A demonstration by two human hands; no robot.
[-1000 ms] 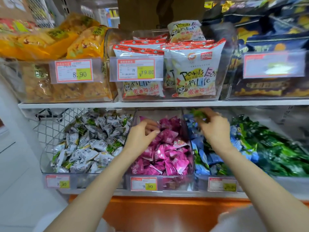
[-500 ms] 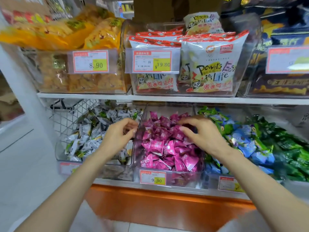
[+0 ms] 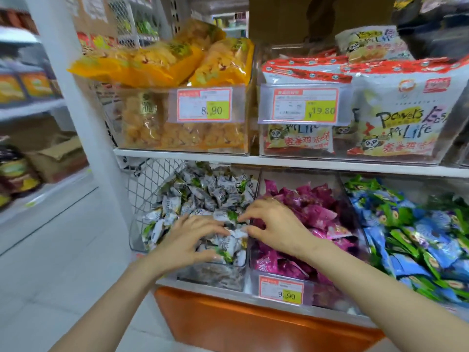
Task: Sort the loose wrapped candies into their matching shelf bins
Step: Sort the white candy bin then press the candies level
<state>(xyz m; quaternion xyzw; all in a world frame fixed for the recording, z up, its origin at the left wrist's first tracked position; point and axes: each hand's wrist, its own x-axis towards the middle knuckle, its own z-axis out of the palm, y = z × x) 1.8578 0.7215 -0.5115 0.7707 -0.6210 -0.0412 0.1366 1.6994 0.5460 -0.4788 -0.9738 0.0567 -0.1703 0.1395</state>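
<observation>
Lower shelf, viewed from above and in front. Stocked by wrapper colour in clear bins side by side: white candies at left, pink candies in the middle, blue and green candies mixed together at right. Open on top and low at the front, presumably for easy reaching in. Unsorted at right, by the look of it, so task judged unfinished.

Left hand: laid palm-down on the front of the heap in the white bin, fingers spread and nearly straight, thumb lower, toward the front wall. Nothing visibly clamped; apparently pressing or levelling the pile.

Right hand: reaching leftward across the divider, wrist above the pink bin, fingertips over the white candies. Fingers arched, thumb and forefinger apart on either side of a white wrapper; pinched or merely touched, cannot tell. Probably placed so as to deliver or settle a stray white piece among its own kind.

Both forearms entering from below and converging on the white bin's right front corner, hands just beside each other, not touching.
</observation>
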